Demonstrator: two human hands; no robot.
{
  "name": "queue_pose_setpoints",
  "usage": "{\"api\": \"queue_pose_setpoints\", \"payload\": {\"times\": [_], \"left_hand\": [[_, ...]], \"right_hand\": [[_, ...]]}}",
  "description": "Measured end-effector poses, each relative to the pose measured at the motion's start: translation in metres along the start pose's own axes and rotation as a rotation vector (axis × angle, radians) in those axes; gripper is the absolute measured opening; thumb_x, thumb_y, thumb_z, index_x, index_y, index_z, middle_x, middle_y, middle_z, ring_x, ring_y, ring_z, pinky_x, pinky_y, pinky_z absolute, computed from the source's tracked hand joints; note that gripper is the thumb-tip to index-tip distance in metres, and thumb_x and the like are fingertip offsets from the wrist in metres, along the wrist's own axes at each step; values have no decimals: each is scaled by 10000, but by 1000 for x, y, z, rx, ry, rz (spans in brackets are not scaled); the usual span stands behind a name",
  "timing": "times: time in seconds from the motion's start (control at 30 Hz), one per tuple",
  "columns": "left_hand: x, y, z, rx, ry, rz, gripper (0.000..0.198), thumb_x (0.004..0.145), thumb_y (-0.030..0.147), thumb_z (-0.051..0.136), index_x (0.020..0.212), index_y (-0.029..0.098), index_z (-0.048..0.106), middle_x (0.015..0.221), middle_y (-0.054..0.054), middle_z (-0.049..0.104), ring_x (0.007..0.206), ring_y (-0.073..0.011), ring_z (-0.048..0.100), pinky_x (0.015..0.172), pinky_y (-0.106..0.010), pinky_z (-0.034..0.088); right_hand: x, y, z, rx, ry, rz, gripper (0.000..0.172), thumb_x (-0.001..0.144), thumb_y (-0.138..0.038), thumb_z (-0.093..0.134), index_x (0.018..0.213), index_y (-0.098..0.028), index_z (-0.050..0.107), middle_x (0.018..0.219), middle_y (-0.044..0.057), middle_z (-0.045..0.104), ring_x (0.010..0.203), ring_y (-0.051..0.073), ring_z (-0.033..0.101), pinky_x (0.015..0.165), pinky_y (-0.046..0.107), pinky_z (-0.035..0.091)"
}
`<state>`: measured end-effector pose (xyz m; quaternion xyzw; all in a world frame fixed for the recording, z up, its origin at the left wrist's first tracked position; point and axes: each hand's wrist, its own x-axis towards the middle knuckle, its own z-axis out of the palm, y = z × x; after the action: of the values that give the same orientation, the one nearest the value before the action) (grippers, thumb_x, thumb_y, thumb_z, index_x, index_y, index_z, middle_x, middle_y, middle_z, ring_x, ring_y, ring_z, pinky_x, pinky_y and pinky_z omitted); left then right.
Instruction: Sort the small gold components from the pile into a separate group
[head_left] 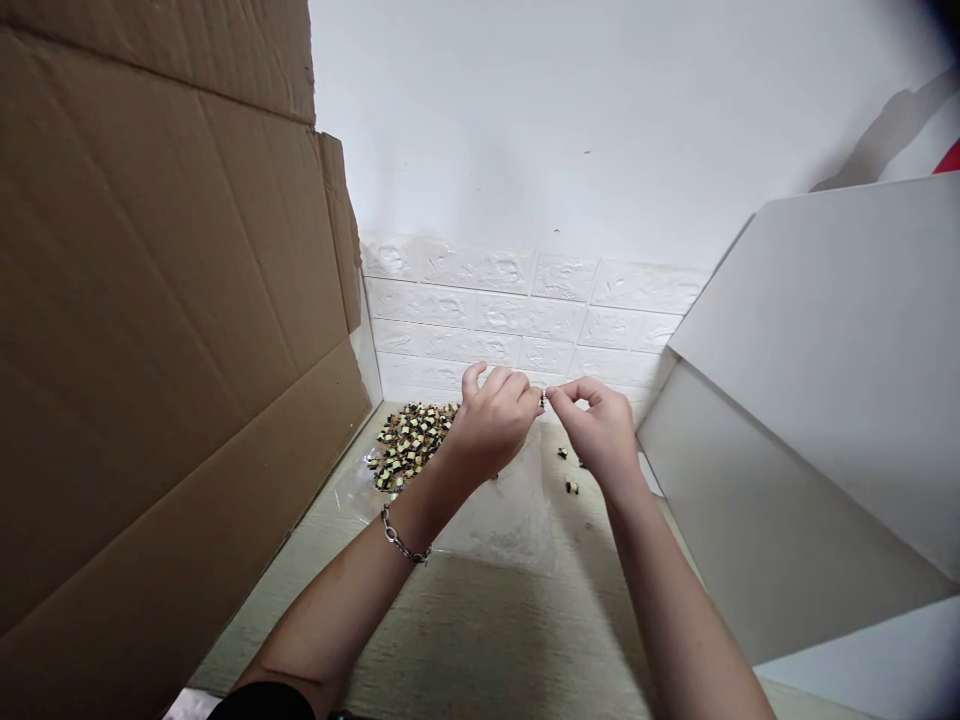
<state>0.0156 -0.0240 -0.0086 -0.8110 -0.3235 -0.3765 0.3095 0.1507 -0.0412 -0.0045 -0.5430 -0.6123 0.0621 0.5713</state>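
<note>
My left hand (491, 415) and my right hand (600, 430) meet above the table, fingertips pinched together on one tiny dark part (543, 399). A chain bracelet (401, 540) is on my left wrist. To the left of my left hand lies a pile of small black-and-cream parts (409, 443) on a clear plastic sheet (499, 515). Three loose parts (571, 487) lie on the table just under my right hand.
A tall brown cardboard panel (165, 330) walls off the left side. A white board (817, 400) leans in on the right. The white brick-patterned wall (517, 315) closes the back. The pale wood-grain table (480, 640) runs between them.
</note>
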Motion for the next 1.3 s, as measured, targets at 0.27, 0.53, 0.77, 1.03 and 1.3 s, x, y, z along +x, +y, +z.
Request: {"api": "queue_pose_setpoints", "payload": {"times": [0.27, 0.53, 0.77, 1.03, 1.3], "left_hand": [[-1, -7, 1, -28, -44, 25, 128, 810, 268, 459, 772, 180, 543, 770, -12, 552, 796, -163, 473, 868, -397, 257], [0, -17, -2, -98, 8, 9, 201, 832, 289, 410, 786, 191, 579, 735, -8, 548, 788, -146, 461, 900, -375, 238], [1, -22, -4, -87, 51, -22, 172, 820, 282, 429, 811, 197, 579, 749, 0, 566, 787, -142, 472, 912, -365, 228], [0, -25, 5, 5, 271, -56, 152, 800, 306, 485, 859, 207, 583, 736, 6, 595, 769, -131, 506, 920, -358, 202], [0, -24, 0, 75, 479, 56, 150, 769, 270, 540, 903, 220, 586, 728, 20, 624, 732, -111, 525, 942, -337, 160]], "right_hand": [[-3, -4, 3, -288, -31, -197, 199, 744, -296, 487, 587, -204, 567, 681, -8, 612, 735, 151, 538, 862, 378, 257], [-8, -1, 11, -446, 74, -446, 165, 811, -267, 422, 744, -232, 569, 767, -17, 613, 773, 130, 536, 949, 378, 141], [-19, -10, 12, -435, 176, -562, 179, 812, -254, 422, 735, -256, 584, 762, -11, 627, 767, 127, 550, 972, 380, 145], [-20, -26, 3, 83, 183, -188, 137, 763, -314, 501, 689, -224, 574, 735, 14, 582, 756, 145, 526, 774, 305, 375], [-9, -22, 8, 992, -254, 516, 183, 644, -335, 636, 612, -154, 634, 592, -2, 591, 551, 61, 503, 561, 187, 429]]}}
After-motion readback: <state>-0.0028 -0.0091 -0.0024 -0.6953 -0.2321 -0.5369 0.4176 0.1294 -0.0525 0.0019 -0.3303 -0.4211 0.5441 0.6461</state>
